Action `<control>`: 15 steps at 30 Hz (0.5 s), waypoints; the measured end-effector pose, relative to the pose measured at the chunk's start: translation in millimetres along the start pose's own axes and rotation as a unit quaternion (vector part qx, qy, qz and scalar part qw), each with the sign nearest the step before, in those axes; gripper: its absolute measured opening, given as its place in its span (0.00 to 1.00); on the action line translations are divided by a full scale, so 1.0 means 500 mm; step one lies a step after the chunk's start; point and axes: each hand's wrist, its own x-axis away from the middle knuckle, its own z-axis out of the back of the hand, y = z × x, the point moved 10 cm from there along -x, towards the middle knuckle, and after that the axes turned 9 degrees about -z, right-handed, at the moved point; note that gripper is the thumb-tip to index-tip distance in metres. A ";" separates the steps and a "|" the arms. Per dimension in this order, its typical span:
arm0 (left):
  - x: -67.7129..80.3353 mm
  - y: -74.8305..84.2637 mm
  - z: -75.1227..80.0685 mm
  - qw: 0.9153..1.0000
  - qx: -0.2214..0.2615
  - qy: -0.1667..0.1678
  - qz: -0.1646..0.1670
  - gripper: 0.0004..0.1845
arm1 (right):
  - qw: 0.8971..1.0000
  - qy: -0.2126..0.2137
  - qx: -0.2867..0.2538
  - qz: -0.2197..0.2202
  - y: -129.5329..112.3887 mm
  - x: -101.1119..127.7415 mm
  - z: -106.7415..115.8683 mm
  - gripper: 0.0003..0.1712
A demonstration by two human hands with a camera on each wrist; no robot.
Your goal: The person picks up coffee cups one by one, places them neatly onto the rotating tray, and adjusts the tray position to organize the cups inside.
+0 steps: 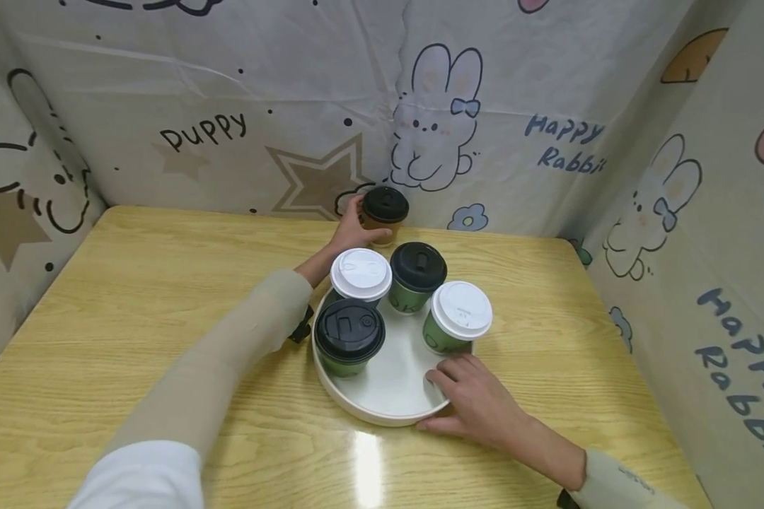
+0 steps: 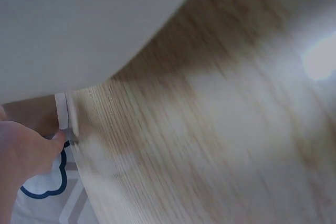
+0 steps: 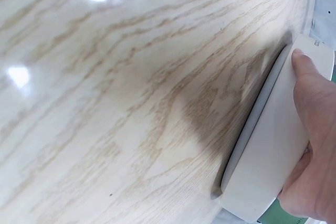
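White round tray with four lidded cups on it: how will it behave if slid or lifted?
The tray looks rigid and smooth, so it probably slides easily on the glossy table. The four tall cups make the load top-heavy; tilting it likely tips them.

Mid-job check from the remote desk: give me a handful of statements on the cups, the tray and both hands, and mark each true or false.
1. Four lidded cups stand on the white round tray. True.
2. The left hand grips the brown cup with a black lid at the far edge of the table, off the tray. True.
3. The right hand is lifting a white-lidded cup. False: it holds the tray's near rim, thumb against the outer wall.
4. All four cups on the tray have black lids. False: two lids are black, two white.
5. The tray sits on the wooden table. True.
6. The brown cup lies on its side. False: it stands upright.
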 end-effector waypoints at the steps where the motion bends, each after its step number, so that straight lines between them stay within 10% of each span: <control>1: -0.002 -0.001 -0.001 1.000 -0.002 0.001 0.000 0.52 | 1.000 -0.001 0.000 -0.001 0.000 0.000 0.000 0.40; 15: -0.013 -0.011 -0.007 1.000 0.014 0.012 0.006 0.50 | 1.000 0.001 -0.004 -0.007 0.000 0.000 0.004 0.39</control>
